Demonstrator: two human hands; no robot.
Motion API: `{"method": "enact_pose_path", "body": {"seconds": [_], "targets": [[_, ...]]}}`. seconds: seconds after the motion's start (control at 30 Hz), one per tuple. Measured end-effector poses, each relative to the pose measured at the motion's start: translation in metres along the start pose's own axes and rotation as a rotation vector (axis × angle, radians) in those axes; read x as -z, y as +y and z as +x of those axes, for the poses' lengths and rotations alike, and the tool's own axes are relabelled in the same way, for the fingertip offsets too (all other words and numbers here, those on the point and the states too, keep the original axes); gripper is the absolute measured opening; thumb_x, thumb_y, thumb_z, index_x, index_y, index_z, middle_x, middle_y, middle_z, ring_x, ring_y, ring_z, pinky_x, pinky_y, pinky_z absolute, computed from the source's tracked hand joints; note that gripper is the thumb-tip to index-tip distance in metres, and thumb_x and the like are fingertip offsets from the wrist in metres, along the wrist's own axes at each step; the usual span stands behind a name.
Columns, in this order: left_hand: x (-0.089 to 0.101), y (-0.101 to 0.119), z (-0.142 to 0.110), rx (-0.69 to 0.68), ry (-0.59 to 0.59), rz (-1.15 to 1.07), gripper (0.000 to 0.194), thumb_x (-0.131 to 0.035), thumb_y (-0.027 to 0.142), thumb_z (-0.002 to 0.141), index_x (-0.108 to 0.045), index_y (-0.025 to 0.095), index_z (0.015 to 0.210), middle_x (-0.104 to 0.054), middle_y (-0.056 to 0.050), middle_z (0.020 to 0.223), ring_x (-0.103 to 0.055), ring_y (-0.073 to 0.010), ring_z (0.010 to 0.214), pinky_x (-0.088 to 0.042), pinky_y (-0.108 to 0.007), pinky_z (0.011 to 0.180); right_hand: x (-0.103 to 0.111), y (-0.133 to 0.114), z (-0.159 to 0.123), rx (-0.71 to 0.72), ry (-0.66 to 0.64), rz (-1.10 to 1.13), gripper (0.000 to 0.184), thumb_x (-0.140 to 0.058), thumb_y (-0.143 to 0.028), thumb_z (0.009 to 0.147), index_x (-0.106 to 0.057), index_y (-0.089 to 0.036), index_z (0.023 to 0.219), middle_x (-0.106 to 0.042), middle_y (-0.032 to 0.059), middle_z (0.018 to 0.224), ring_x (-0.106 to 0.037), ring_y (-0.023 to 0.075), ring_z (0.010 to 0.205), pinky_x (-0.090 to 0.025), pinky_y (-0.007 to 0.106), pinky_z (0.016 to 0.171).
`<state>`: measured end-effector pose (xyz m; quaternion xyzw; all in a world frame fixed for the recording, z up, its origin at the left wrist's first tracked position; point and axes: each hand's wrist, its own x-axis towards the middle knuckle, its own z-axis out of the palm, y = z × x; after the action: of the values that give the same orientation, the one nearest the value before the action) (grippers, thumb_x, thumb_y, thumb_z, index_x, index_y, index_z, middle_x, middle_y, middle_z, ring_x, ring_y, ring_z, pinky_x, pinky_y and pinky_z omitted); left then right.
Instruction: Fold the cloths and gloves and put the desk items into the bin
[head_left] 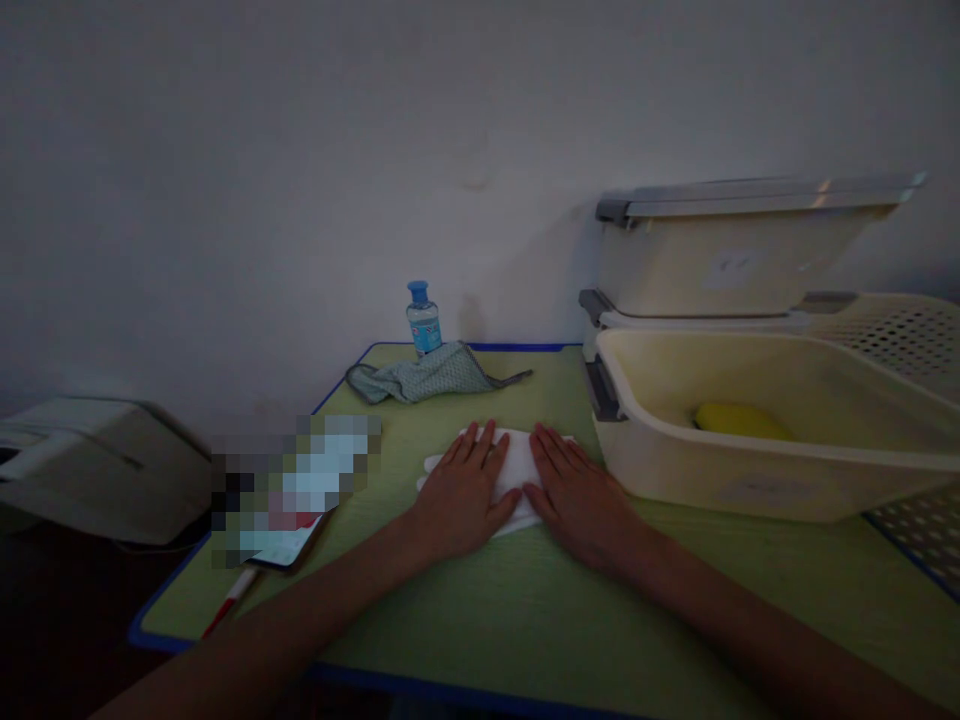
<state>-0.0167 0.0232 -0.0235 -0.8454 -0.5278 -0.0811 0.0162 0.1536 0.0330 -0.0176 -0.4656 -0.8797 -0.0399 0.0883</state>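
Observation:
A white fabric item lies flat on the green table; rounded, finger-like ends stick out at its left, so it looks like a glove. My left hand rests palm down on its left part, fingers stretched out. On the right part lies my right hand, also flat with the fingers extended. Both thumbs point inward and come close to each other over the white fabric. Much of it is hidden under my palms.
A cream bin with a yellow object inside stands right, before a lidded box. Behind my hands are a crumpled grey-green cloth and a blue-capped bottle. A phone and red-white pen lie left.

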Motion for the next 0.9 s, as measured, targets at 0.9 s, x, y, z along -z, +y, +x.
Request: {"method": "enact_pose_path", "body": {"seconds": [0.9], "targets": [[0.025, -0.055, 0.028, -0.462, -0.215, -0.07, 0.064, -0.041, 0.046, 0.085, -0.019, 0.02, 0.14, -0.01, -0.011, 0.148, -0.009, -0.0232, 0.136, -0.013, -0.041, 0.11, 0.036, 0.002, -0.018, 0.177, -0.026, -0.095, 0.031, -0.035, -0.021, 0.09, -0.065, -0.012, 0.095, -0.067, 0.0116, 0.099, -0.062, 0.0213, 0.091, -0.048, 0.033, 0.081]]}}
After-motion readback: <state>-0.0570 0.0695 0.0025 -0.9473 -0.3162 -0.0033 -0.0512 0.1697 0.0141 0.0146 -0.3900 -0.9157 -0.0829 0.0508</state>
